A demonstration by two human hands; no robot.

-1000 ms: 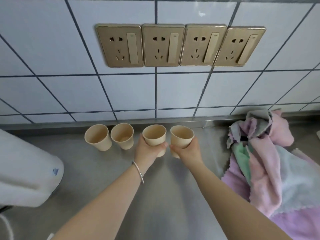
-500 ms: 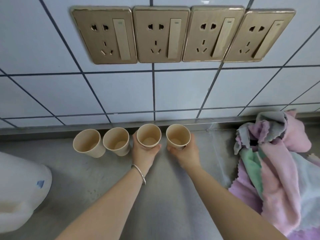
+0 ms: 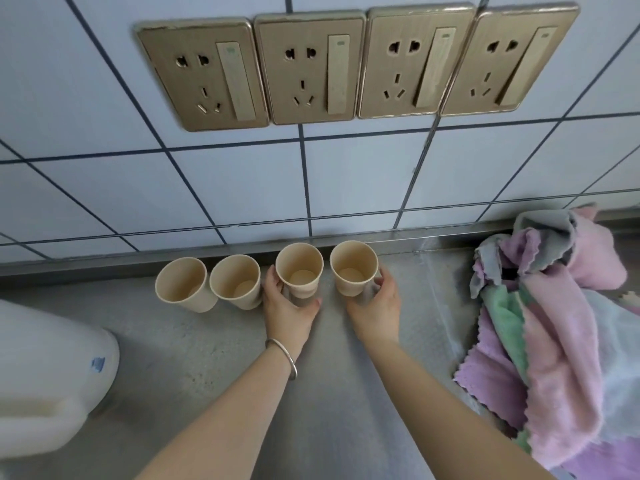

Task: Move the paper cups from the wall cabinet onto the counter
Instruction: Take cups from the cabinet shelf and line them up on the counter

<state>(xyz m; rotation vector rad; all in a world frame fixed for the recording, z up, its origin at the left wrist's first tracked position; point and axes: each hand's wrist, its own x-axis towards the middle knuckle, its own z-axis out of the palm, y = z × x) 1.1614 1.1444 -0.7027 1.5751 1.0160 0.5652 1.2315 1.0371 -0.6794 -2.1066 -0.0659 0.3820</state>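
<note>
Four beige paper cups are standing upright in a row along the back edge of the grey speckled surface (image 3: 214,358), just below the white tiled wall (image 3: 173,188) with its four brass-coloured sockets (image 3: 356,65). Compared with a second ago, the two cups you are handling have come down from a slight tilt and are now sitting flat, and your fingers are loosening around them. Your left hand (image 3: 289,311) is still curled about the third cup (image 3: 300,270), fingers touching its base; your right hand (image 3: 375,306) is cupping the fourth cup (image 3: 354,267), fingers touching its right side. This suggests both cups are being set down, so the placing step is nearly finished. The first cup (image 3: 183,285) and second cup (image 3: 236,281) are touching each other and standing free. All four are empty, open-mouthed and undented. A pastel cloth pile (image 3: 561,323) is lying well apart at the right, a white plastic jug (image 3: 48,382) at the left.
</note>
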